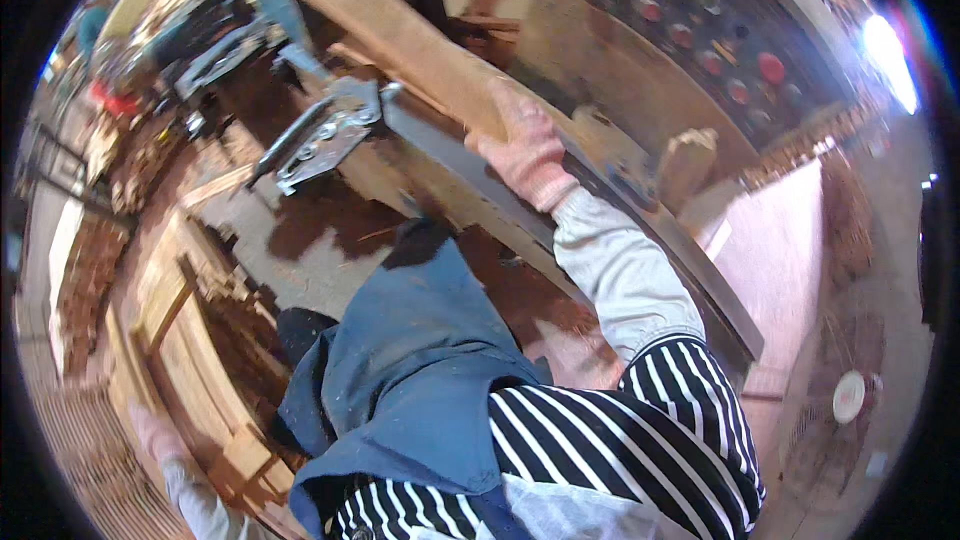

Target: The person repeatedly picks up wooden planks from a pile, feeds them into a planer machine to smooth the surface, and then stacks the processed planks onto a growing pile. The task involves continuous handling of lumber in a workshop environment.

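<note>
My right hand (525, 152), in a pale pinkish work glove, grips the near end of a long curved wooden board (400, 30). The board lies slanted along a machine's metal edge (440, 140) and runs away to the upper left. A metal bracket with bolts (325, 135) sticks out to the left of the board. Down at the lower left, my gloved left hand (157, 432) is against the pale wooden pieces (185, 315) stacked there, beside a narrow upright strip (130, 365). Its fingers are blurred, so its grip is unclear.
A dark control panel with red and green buttons (690, 20) stands at the upper right. A pinkish board surface (780, 240) and a round fan (848, 397) lie to the right. Wood scraps (150, 165) and sawdust cover the floor at left.
</note>
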`<state>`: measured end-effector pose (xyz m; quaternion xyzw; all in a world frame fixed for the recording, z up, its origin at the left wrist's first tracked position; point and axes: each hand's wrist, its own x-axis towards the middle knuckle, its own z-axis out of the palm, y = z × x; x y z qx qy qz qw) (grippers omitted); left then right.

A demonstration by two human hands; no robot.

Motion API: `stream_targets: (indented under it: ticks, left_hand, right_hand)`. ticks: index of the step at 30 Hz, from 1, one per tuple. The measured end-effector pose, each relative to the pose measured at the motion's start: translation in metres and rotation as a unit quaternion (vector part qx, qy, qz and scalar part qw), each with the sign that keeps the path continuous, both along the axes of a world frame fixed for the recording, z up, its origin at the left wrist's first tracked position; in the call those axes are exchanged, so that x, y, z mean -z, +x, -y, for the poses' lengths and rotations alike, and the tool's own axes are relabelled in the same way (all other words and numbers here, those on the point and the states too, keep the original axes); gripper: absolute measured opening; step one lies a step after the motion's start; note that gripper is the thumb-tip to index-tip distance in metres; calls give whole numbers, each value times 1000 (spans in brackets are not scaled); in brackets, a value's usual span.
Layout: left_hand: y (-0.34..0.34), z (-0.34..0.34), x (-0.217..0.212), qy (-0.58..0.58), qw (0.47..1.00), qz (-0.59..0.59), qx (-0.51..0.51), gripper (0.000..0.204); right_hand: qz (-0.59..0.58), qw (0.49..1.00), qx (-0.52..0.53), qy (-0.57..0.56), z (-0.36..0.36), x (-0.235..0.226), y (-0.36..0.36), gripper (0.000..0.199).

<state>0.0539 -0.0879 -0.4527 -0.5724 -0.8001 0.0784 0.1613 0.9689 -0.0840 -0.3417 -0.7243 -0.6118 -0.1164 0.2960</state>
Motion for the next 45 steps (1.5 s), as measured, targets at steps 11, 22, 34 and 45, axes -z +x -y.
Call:
stream_targets:
  ticks: [11, 22, 34, 45]
  left_hand:
    - [48, -6, -43, -68, 971, 138, -185, 105]
    - [231, 11, -144, 35, 969, 148, 195, 75]
    - [567, -66, -198, 212, 647, 50, 730, 34]
    - [146, -112, -80, 98, 966, 152, 184, 62]
  right_hand:
    - [102, 988, -20, -110, 232, -37, 30, 53]
    - [109, 984, -137, -44, -13, -5, 13, 42]
    - [10, 946, -295, -134, 54, -60, -103, 115]
    - [15, 976, 161, -144, 313, -14, 48, 80]
